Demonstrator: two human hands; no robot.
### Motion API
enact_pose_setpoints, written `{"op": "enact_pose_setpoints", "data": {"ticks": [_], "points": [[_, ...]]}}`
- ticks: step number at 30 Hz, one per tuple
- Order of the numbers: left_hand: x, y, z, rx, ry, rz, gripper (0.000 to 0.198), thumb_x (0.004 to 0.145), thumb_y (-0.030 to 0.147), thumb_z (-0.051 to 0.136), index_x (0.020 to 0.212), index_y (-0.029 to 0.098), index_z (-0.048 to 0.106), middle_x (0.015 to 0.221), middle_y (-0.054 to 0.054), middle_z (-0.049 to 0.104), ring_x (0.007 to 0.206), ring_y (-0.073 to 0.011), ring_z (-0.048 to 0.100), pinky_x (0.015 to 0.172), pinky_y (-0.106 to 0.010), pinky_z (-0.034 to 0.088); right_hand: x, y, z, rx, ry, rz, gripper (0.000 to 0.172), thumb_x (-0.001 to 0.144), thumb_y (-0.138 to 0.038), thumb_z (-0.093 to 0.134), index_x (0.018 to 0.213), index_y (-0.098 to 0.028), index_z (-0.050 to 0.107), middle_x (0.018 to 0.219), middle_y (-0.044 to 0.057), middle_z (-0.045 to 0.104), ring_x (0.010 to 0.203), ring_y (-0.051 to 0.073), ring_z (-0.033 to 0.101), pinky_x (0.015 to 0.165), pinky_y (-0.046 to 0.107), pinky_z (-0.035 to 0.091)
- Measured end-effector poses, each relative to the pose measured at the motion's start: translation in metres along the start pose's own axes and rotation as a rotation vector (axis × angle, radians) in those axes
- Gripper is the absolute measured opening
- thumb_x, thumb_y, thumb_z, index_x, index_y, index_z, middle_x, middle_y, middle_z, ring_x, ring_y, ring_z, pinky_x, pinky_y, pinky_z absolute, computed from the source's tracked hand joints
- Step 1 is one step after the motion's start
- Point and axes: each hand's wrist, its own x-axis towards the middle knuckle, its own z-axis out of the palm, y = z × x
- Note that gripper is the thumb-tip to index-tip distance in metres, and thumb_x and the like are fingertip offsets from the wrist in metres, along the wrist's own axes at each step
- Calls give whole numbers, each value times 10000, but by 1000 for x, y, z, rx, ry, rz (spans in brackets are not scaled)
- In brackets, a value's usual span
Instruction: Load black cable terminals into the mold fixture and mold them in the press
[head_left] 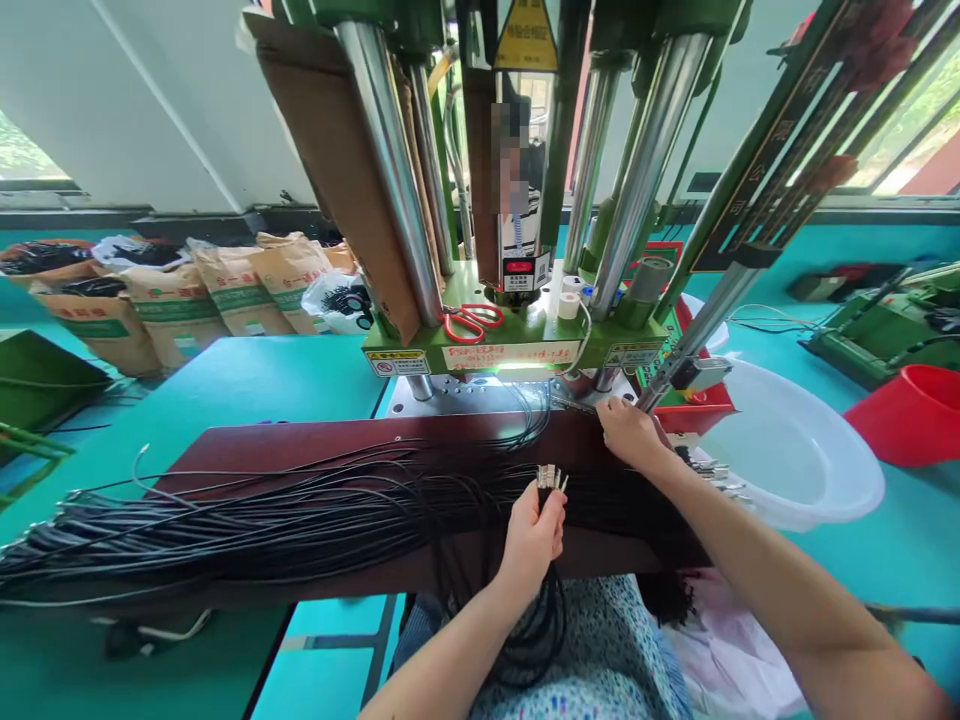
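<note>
My left hand (531, 535) is closed round a bundle of black cables (551, 492) above my lap. Their pale metal ends stick up out of the fist, and the lengths hang down in loops below it. At the right end of the green press (484, 335), my right hand (628, 432) is closed at the edge of the metal bed (465, 398). A narrow metal piece (574, 403) runs from its fingers toward the bed; its kind is unclear. Several thin black cables (534, 425) curve out of the lit gap under the press plate.
Many black cables (262, 520) lie across the dark red board (255, 445). Red-handled scissors (472, 322) rest on the press. A white basin (787, 450) and red bucket (911, 415) stand right. Paper sacks (169, 310) line the back left. A person (521, 200) is behind the press.
</note>
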Motion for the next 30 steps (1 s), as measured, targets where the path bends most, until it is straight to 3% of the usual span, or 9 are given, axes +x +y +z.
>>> {"op": "enact_pose_setpoints", "data": {"ticks": [5,8,10,12,14,16,19,22,30], "points": [[0,-6,-7,48,-12,28,440,706,605,531,764,185,415,502,99,346,340,-6,225,310,-146,135,-16,0,-11,86,-130,-36,113,692,-118,480,778,-131,552,781,114,609,791,268,601,702,368,447],[-2,-4,-7,56,-29,42,421,721,588,527,777,198,379,518,103,346,351,-5,219,314,-135,128,-50,2,-19,260,-227,18,189,719,-156,381,821,-158,540,536,-11,499,455,147,520,440,247,403],[-3,-1,-6,55,-40,25,415,713,569,549,775,214,344,506,115,325,348,-7,202,313,-130,113,-79,-1,-16,647,-287,136,324,691,-174,379,986,-172,511,457,-78,389,301,97,358,302,197,265],[-4,0,-2,74,-67,-29,415,695,547,580,763,219,335,475,128,293,334,-9,179,307,-134,101,-106,-9,-5,1154,-281,267,427,684,-234,447,1108,-187,458,455,-102,367,271,69,270,269,169,180],[-5,0,5,114,-116,-100,399,680,516,606,742,211,356,442,134,271,316,-8,161,301,-145,98,-125,-21,10,1498,-193,333,467,728,-341,510,1163,-191,431,471,-103,391,277,54,252,263,155,180],[-5,-1,14,150,-163,-144,371,673,478,621,710,196,383,417,131,272,304,-6,164,303,-156,104,-135,-31,23,1649,-60,340,486,786,-435,508,1197,-191,422,478,-97,408,284,50,269,262,150,212],[-4,-2,27,167,-184,-149,347,659,439,636,661,180,405,394,128,264,297,-2,166,321,-169,110,-137,-39,35,1700,79,329,485,832,-478,478,1219,-188,435,470,-86,425,290,56,318,265,149,246],[0,-4,33,180,-169,-116,326,660,417,636,645,175,417,390,126,265,302,-3,169,337,-175,112,-136,-38,39,1678,107,315,486,841,-478,474,1220,-175,457,465,-76,435,292,62,335,266,155,248],[3,-12,22,279,-204,-85,291,693,407,621,695,172,450,409,121,290,309,-11,195,335,-176,147,-142,-39,44,1405,145,258,522,828,-497,480,1231,-166,492,479,-48,436,349,91,362,311,203,282]]}}
